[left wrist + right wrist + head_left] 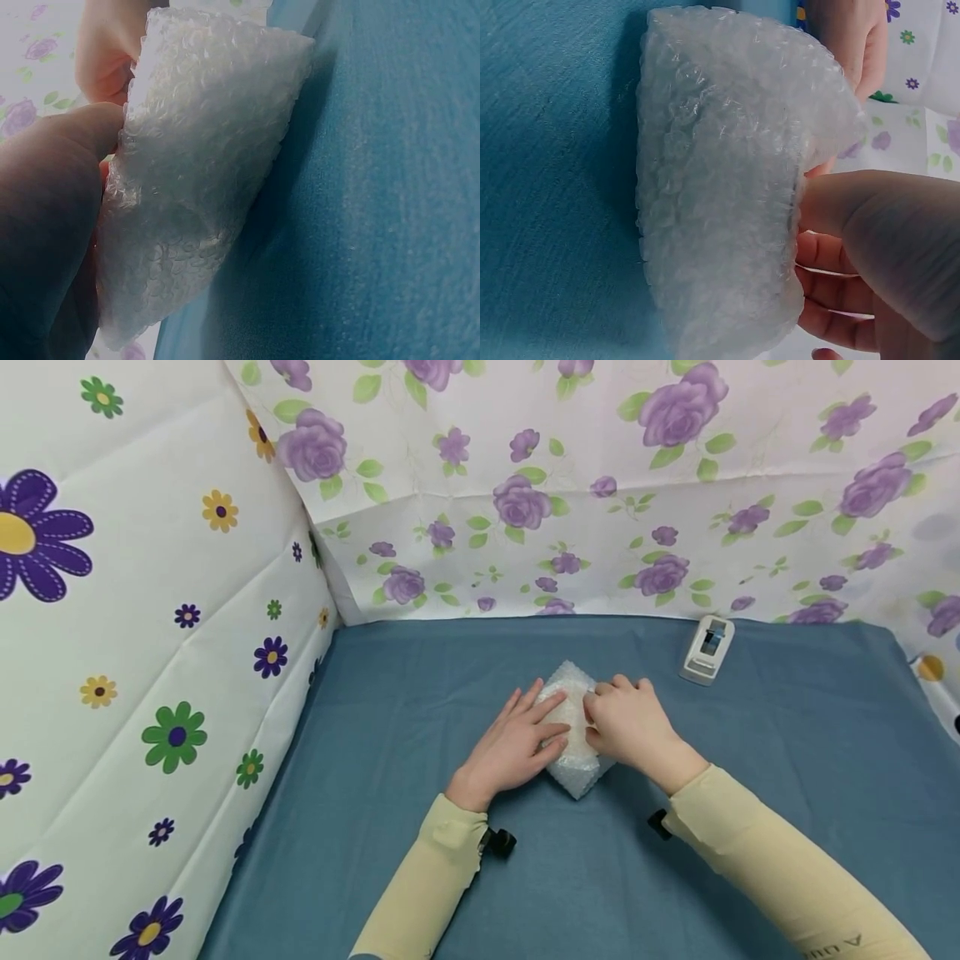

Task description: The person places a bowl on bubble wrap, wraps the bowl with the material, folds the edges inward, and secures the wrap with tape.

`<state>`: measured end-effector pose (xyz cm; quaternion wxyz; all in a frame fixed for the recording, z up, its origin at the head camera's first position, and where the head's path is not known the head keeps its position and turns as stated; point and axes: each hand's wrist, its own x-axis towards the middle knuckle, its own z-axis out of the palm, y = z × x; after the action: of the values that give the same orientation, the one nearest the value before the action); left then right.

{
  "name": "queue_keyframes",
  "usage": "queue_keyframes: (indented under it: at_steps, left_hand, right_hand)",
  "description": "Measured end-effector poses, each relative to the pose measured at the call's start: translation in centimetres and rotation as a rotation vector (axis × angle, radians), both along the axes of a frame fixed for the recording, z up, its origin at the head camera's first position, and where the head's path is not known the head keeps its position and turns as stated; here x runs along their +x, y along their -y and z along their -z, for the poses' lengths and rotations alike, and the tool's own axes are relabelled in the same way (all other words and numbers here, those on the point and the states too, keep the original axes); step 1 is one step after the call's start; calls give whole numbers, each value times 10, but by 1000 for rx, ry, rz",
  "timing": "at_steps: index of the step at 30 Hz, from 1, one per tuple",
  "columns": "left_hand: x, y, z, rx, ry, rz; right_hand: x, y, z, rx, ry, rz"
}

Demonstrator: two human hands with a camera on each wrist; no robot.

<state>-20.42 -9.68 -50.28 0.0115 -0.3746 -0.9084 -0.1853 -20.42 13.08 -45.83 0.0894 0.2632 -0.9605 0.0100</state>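
A bundle of clear bubble wrap [573,768] lies on the blue cloth, folded around something pale that I cannot make out. My left hand [513,739] rests on the bundle's left side with its fingers spread and fairly straight. At the right side, my right hand [630,718] has its fingers curled and pinches the wrap near the upper edge. In the left wrist view the bubble wrap [195,150] shows its bumpy side, with the left thumb at its edge. The right wrist view has the right thumb and fingers against the wrap [720,180].
A white tape dispenser [707,650] stands near the back edge of the blue cloth [405,693], right of the hands. A floral sheet [450,560] hangs along the back, and another flowered sheet [150,635] rises on the left.
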Motion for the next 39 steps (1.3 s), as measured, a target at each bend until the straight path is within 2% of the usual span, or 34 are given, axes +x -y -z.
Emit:
queue_keyframes:
  at_steps: [12, 21, 27, 30, 35, 37, 39]
  left_hand:
    - [1, 2, 1, 3, 1, -6]
    - [1, 1, 1, -1, 12, -8]
    - [1, 0, 1, -8, 16, -9]
    - [0, 0, 1, -14, 15, -9]
    - [-1, -1, 1, -26, 9, -10]
    - [0, -1, 0, -27, 3, -10]
    - [0, -2, 0, -28, -6, -12]
  right_hand:
    - [0, -2, 2, -14, -150, -137]
    - [4, 1, 10, -105, -187, -37]
    - [6, 1, 14, -129, -265, -44]
    - [6, 0, 13, -152, -275, -39]
    - [7, -5, 9, -193, -199, 46]
    - [6, -6, 7, -209, -123, 94]
    - [5, -8, 3, -238, -8, 141]
